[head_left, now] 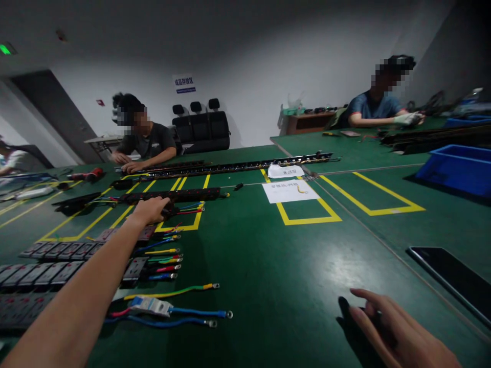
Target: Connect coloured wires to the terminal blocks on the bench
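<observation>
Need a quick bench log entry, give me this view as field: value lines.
left hand: at black strip; grip unclear
right hand: low over green table, dark bit by fingertips
wires: blue, yellow-green, metal ring ends
sheets: two, white, beside yellow tape
far right: phone, blue bin
people: two across, one far left

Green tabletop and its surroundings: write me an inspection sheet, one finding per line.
Surface: green tabletop, yellow tape outlines.
Things: dark strip at the left hand; grey strips nearer the camera.
Clutter: phone-like slab, blue bin, paper sheets.
Hands: left on the dark strip, grip unclear; right hand lower right, contents unclear.
Cables: coloured leads, several with metal end terminals.
Surroundings: two people seated opposite, another partly visible far left; black seats by the wall.
</observation>
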### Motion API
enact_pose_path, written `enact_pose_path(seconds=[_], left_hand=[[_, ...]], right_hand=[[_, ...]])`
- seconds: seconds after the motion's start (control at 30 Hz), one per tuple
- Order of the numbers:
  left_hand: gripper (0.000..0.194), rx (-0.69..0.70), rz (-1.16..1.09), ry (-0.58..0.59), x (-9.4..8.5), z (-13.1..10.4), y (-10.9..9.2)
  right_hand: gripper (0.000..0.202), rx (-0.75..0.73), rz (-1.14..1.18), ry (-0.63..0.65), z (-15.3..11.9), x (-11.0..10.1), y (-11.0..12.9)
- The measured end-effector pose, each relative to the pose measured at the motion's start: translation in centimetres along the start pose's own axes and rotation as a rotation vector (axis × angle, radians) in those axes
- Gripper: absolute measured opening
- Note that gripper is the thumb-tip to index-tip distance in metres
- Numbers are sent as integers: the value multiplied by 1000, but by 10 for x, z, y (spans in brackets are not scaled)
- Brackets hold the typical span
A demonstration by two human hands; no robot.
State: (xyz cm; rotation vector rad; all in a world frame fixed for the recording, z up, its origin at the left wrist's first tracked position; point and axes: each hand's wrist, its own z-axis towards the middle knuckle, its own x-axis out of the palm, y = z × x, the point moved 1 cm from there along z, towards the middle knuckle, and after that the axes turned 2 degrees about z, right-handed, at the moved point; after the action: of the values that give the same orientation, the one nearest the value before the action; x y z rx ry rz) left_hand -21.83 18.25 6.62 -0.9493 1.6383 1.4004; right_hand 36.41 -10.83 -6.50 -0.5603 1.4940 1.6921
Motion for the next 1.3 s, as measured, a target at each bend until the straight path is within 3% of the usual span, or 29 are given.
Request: enact_pose_path(seconds=[0.17, 0.4, 0.47, 0.57, 0.77, 0.9, 1.03, 1.13, 1.3], left_hand=[[66, 127, -60, -150, -19, -17, -22], [62, 351, -207, -472, -64, -66, -88], [61, 371, -243, -486, -73, -82, -111], [59, 417, -326, -407, -79, -102, -146], [59, 496, -422, -238, -80, -121, -201], [54, 433, -416, -199, -75, -121, -219], [49, 327, -409, -203, -64, -122, -227], [47, 282, -411, -279, -55, -125, -232], [48, 278, -431, -373, -46, -131, -239]], right_hand=[[57, -38, -13, -26, 5, -4, 18], [57, -93, -89, -26, 8, -1, 26], [56, -91, -104, 5, 12, -1, 33], [52, -105, -146, 65, 27, -8, 53], [35, -250, -249, 149, 88, -19, 121], [34, -257, -282, 222, 130, -4, 146], [34, -237, -257, 228, 147, 22, 139], [35, -220, -265, 236, 148, 38, 123], [41, -284, -284, 277, 144, 48, 106]])
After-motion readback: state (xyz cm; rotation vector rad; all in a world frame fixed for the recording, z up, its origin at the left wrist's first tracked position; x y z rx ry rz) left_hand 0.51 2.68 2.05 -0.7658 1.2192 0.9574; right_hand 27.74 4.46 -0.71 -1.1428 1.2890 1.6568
